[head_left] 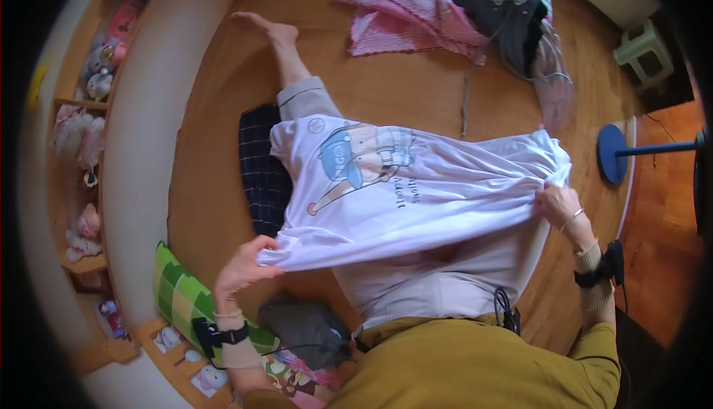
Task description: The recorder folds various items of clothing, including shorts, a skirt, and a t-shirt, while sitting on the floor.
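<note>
A white T-shirt [445,208] with a cartoon figure in a blue cap is stretched sideways across my lap. My left hand [249,263] pinches its near left corner between thumb and fingers. On the right, my right hand [558,206] grips the bunched cloth at the other end, where folds gather toward the fist. Between the hands the near edge is pulled fairly straight. Under the shirt's left side lies a dark checked cloth [260,179], partly covered.
A pink cloth [408,15] and a heap of grey clothes [497,8] lie at the far side. Left are a green checked cushion [186,290] and shelves with soft toys [82,142]. A dark grey cloth [304,327] sits near my left. Rightward stand a blue round base [611,155] and a pale stool [645,54].
</note>
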`<control>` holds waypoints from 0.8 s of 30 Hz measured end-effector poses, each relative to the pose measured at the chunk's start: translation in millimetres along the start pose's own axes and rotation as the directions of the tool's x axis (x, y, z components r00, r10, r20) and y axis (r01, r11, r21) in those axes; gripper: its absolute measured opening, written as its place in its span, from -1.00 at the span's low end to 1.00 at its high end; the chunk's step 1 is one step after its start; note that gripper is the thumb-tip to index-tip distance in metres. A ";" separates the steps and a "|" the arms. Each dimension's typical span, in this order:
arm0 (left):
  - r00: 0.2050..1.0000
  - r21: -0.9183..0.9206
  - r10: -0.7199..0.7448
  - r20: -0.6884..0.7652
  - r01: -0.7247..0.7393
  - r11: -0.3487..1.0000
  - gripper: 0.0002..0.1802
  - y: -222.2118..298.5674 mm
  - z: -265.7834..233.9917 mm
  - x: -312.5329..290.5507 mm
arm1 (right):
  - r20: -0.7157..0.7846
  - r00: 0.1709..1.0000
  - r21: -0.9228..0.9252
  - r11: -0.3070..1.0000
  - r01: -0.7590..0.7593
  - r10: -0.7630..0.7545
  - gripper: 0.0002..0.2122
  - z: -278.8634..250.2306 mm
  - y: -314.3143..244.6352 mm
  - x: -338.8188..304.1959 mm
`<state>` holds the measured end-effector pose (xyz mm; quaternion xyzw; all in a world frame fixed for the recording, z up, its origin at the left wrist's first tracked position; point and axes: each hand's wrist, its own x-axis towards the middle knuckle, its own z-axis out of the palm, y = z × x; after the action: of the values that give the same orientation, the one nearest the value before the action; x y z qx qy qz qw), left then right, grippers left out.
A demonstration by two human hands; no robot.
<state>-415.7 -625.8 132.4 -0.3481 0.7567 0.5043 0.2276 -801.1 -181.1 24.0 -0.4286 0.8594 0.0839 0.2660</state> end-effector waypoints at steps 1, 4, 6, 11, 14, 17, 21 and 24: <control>1.000 -0.002 -0.017 0.020 0.017 1.000 -0.51 11.5 -11.5 2.5 | -0.102 0.993 0.015 0.999 -0.051 0.053 -0.90 -5.9 6.3 1.0; 0.981 0.211 0.182 0.061 -0.191 0.959 -0.50 51.4 -37.0 23.1 | -0.267 0.963 0.131 0.991 -0.004 0.039 -0.93 -19.6 29.5 6.1; 0.967 0.393 0.252 0.031 -0.243 0.887 -0.62 74.7 -58.6 45.6 | -0.503 0.849 0.203 0.932 0.300 -0.164 -0.93 -25.7 53.0 19.4; 0.594 0.631 0.629 -0.501 -0.247 0.735 -0.79 149.3 -124.0 75.9 | -0.287 0.914 0.955 0.159 0.250 0.288 -0.89 -121.1 55.9 -23.4; 0.473 0.639 0.697 -0.539 -0.309 0.704 -0.74 187.5 -152.7 66.6 | -0.445 0.822 0.893 0.238 0.381 0.356 -0.86 -156.5 51.6 -51.3; 0.288 0.815 0.827 -0.482 -0.200 0.544 -0.66 183.8 -169.5 59.1 | -0.148 0.976 0.775 0.632 0.012 0.163 -0.86 -158.4 29.5 -76.9; 0.608 0.549 0.560 -0.562 -0.233 0.803 -0.64 155.2 -137.2 44.1 | 0.059 0.963 0.301 0.925 0.233 -0.262 -0.82 -57.6 20.1 -81.6; 0.828 0.437 0.502 -0.249 -0.367 0.821 -0.68 94.2 -116.7 49.3 | 0.181 0.929 0.500 0.844 0.195 -0.322 -0.81 7.9 0.7 -93.9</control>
<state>-518.3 -724.6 200.3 -0.1985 0.9260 0.3201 0.0263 -752.5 -112.7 66.9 -0.4486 0.7451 -0.1106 0.4810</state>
